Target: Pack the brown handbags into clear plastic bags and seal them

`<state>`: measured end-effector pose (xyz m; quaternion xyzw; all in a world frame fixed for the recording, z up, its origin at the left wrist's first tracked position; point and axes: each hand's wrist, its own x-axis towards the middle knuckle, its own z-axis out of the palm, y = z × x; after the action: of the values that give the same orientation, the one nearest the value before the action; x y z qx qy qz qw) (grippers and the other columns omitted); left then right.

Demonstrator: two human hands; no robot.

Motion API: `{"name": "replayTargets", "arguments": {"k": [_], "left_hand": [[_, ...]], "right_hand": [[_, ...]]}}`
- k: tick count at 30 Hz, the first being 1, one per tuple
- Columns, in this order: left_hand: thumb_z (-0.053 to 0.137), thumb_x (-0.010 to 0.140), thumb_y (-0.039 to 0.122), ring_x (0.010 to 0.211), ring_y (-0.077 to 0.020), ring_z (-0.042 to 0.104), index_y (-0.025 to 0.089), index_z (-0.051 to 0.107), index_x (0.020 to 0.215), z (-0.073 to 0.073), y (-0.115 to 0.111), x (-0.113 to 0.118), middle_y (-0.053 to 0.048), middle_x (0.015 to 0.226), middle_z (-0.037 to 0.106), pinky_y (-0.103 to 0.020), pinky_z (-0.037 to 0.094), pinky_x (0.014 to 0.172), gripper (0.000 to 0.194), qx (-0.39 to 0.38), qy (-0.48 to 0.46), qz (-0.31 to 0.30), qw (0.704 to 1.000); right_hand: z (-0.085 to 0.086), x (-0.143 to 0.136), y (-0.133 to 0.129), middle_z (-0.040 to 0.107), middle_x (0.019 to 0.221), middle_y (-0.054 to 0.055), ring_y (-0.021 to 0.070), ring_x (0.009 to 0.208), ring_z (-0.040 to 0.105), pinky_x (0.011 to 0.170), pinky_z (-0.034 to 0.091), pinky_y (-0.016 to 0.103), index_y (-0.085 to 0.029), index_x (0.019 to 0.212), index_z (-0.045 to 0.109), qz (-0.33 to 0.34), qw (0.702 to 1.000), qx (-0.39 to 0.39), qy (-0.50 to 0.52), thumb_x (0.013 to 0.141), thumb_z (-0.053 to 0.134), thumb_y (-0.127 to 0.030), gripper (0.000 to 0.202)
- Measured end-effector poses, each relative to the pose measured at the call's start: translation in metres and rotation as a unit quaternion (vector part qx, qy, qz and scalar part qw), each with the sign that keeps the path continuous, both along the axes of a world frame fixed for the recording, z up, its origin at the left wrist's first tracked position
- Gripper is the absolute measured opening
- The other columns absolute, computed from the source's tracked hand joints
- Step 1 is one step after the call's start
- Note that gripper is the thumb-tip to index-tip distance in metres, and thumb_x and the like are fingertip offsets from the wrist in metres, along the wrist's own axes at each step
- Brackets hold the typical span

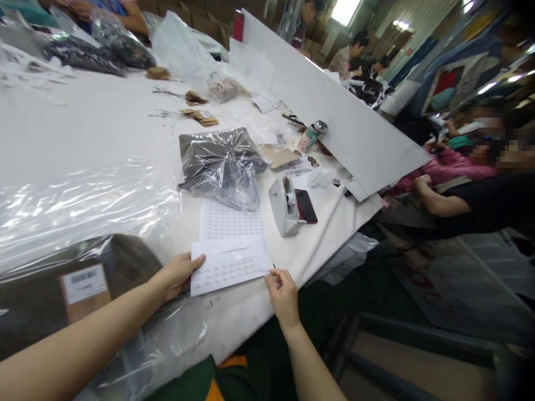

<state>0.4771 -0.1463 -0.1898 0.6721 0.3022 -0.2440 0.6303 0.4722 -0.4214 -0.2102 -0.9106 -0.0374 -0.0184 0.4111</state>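
Observation:
A white sheet of small printed labels [229, 270] lies near the table's front edge, with its upper part folded or overlapped by paper. My left hand [183, 273] grips its left edge, thumb on top and fingers underneath. At the sheet's right corner, the fingers of my right hand [282, 287] are pinched together on the paper's edge; a tiny dark bit shows beside them. Beyond it, another printed label sheet [232, 220] lies partly under a dark garment in a clear bag [219, 159]. A larger bagged dark garment [129, 262] with a barcode tag [86, 284] rests by my left forearm.
A grey tape dispenser [284, 209] stands beside a dark phone [306, 206]. Behind are a bottle [312, 136], bundles of brown tags [200, 117] and more plastic bags [179, 47]. A white board [326, 106] leans along the right side. Other people work nearby.

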Motion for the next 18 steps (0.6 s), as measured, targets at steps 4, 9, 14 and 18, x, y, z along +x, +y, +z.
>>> {"name": "replayTargets", "arguments": {"k": [4,9,14,18], "left_hand": [[0.067,0.064,0.043,0.095,-0.0362,0.059,0.018,0.055,0.062,0.005,0.008,0.003,-0.011,0.072,0.065,-0.042,0.046,0.082,0.028,0.15,-0.058,-0.049,0.986],[0.051,0.073,0.058,0.079,-0.0393,0.061,0.018,0.054,0.055,0.025,0.018,0.001,-0.015,0.065,0.062,-0.048,0.043,0.076,0.045,0.432,-0.146,-0.247,0.855],[0.051,0.074,0.062,0.08,-0.0283,0.062,0.016,0.065,0.072,0.044,0.01,-0.002,-0.01,0.08,0.067,-0.038,0.047,0.078,0.048,0.09,-0.205,-0.193,0.955],[0.032,0.078,0.072,0.084,-0.026,0.062,0.014,0.063,0.099,0.039,-0.007,0.004,-0.011,0.089,0.066,-0.041,0.049,0.076,0.07,-0.315,-0.099,-0.044,0.943]], "right_hand": [[-0.007,0.0,0.005,0.061,0.09,0.006,0.0179,0.079,0.055,0.074,0.045,0.031,-0.018,0.094,0.063,-0.004,1.0,-0.012,0.007,0.08,0.055,-0.028,0.019],[-0.009,-0.002,0.006,0.061,0.088,0.006,0.0189,0.08,0.054,0.077,0.044,0.033,-0.019,0.09,0.063,-0.006,1.0,-0.022,0.006,0.081,0.054,-0.026,0.015],[-0.007,0.0,0.004,0.061,0.087,0.006,0.0184,0.078,0.055,0.072,0.047,0.031,-0.019,0.089,0.063,-0.024,0.999,0.023,-0.006,0.08,0.055,-0.029,0.016],[-0.012,0.002,0.005,0.064,0.093,0.007,0.0164,0.076,0.059,0.067,0.051,0.028,-0.018,0.094,0.063,-0.03,0.992,0.118,0.022,0.08,0.056,-0.031,0.02]]}}
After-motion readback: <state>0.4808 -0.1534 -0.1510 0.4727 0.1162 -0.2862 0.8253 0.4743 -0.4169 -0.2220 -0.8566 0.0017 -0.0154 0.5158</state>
